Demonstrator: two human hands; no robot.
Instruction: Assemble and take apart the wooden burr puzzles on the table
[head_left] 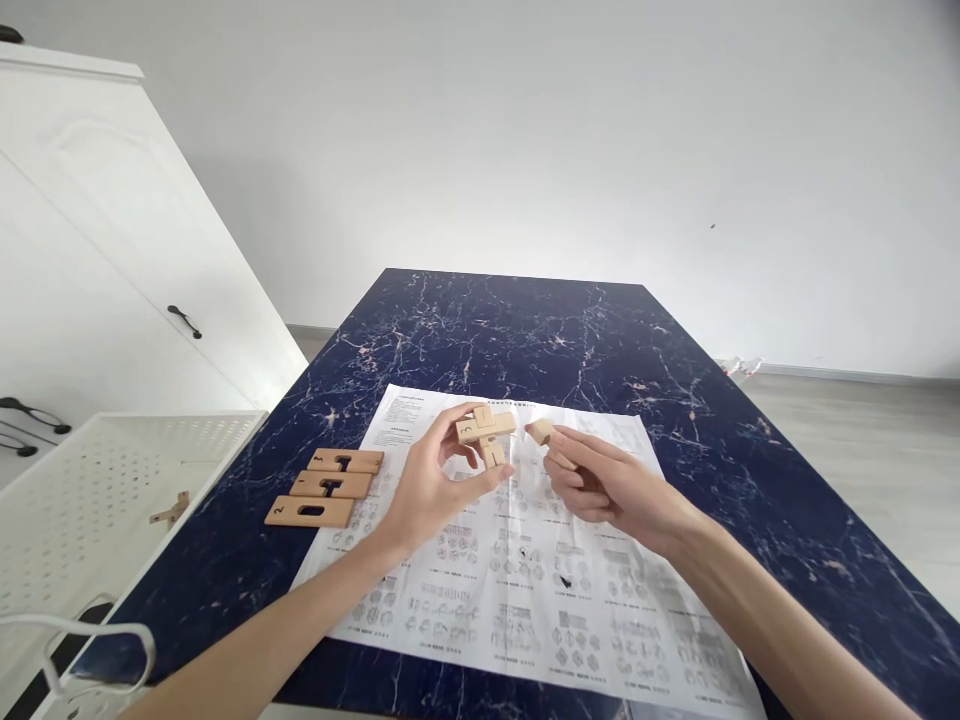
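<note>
My left hand [439, 465] grips a partly joined wooden burr puzzle [486, 428] between thumb and fingers, above the printed sheet. Its crossed light-wood pieces carry dark numbers, a 3 among them. A short way to the right, my right hand [592, 475] pinches a single wooden puzzle piece [541, 432], apart from the joined pieces. My fingers cover much of that piece. Under both hands lies a large white instruction sheet [465, 620] with rows of small diagrams. Left of the sheet, three flat wooden plates with slots [311, 512] lie in an overlapping row, each marked with a number.
The dark blue marbled table [510, 330] reaches toward a pale wall. At left stand a white cabinet [135, 230] and a white perforated basket [97, 500] with a small wooden cross-shaped thing [174, 510] inside. A white cable [97, 630] curls at the lower left.
</note>
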